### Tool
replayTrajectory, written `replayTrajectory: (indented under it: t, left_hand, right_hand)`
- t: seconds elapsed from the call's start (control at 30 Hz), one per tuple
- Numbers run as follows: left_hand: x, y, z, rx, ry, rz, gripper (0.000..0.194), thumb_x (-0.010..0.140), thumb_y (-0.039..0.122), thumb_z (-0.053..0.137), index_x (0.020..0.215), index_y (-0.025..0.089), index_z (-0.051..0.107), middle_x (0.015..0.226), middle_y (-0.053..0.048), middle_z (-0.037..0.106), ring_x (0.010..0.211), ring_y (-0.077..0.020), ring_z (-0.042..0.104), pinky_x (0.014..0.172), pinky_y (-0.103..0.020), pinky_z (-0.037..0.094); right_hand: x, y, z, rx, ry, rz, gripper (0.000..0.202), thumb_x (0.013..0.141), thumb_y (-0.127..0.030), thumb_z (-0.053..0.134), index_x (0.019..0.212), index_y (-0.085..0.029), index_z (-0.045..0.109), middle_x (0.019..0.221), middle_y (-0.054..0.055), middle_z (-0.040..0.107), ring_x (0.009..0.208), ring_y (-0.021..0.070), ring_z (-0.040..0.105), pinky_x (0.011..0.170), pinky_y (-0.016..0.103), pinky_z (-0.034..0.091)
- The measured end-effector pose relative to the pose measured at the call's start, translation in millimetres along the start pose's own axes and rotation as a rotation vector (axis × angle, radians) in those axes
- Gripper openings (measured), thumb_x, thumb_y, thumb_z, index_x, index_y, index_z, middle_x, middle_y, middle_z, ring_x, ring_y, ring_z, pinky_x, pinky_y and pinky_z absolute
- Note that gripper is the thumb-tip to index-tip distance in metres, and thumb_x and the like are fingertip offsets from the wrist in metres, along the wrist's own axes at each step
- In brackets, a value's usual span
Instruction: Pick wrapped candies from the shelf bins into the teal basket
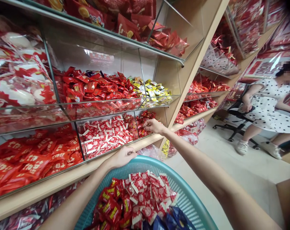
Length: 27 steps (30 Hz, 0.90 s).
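A teal plastic basket [190, 191] stands in front of me, with red-and-white wrapped candies [147, 195], dark red packets with yellow print [112, 209] and dark blue packets [174, 220] inside. My left hand [124, 156] is closed on its far rim, fingers curled. My right hand [154, 126] reaches past the basket to the right end of the lowest shelf row. Its fingers are bent together in front of small red wrapped candies [146, 116] behind a clear divider. Whether anything is between these fingertips cannot be made out.
Clear panels divide the wooden shelf [195, 60]. Its compartments hold red-and-white candies [106, 135], red packets [37, 150], red candies [99, 84] and yellow-and-white candies [151, 89]. Plastic bags [183, 137] lie on the floor. At the right, a person in a dotted dress [266, 105] sits on a wheeled chair.
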<state>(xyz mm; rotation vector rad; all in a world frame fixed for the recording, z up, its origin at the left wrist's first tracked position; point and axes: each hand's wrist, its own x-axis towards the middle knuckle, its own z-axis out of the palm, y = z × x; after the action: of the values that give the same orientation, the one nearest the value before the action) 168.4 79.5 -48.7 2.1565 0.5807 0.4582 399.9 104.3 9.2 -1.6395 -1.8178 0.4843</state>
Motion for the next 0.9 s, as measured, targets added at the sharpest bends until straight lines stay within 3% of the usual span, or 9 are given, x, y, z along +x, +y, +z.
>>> replayTrajectory:
  t: [0.27, 0.7, 0.9]
  left_hand:
    - [0.0, 1.1, -0.4, 0.0, 0.003, -0.014, 0.028, 0.08, 0.034, 0.045, 0.064, 0.013, 0.055, 0.06, 0.003, 0.047, 0.059, -0.0104, 0.042, 0.054, -0.02, 0.033]
    - [-0.7, 1.8, -0.2, -0.01, -0.005, -0.038, 0.031, 0.08, 0.037, 0.045, 0.067, 0.012, 0.057, 0.061, 0.002, 0.047, 0.058, -0.0106, 0.042, 0.052, -0.02, 0.032]
    - [-0.8, 1.3, -0.1, -0.013, -0.008, -0.001, 0.032, 0.081, 0.037, 0.044, 0.066, 0.012, 0.057, 0.062, 0.002, 0.049, 0.061, -0.011, 0.043, 0.055, -0.021, 0.033]
  right_hand:
    - [-10.9, 9.1, 2.9, 0.341, 0.086, -0.012, 0.011, 0.062, -0.02, 0.058, 0.07, -0.013, 0.06, 0.067, 0.0, 0.06, 0.058, 0.0086, 0.05, 0.056, 0.021, 0.042]
    - [-11.8, 3.4, 7.2, 0.286, 0.116, -0.125, 0.018, 0.064, -0.026, 0.059, 0.075, -0.012, 0.06, 0.07, 0.001, 0.06, 0.06, 0.0095, 0.051, 0.057, 0.022, 0.042]
    - [-8.3, 6.8, 3.7, 0.173, 0.037, -0.007, 0.026, 0.063, -0.024, 0.061, 0.086, -0.011, 0.065, 0.065, 0.001, 0.061, 0.057, 0.0106, 0.052, 0.054, 0.022, 0.042]
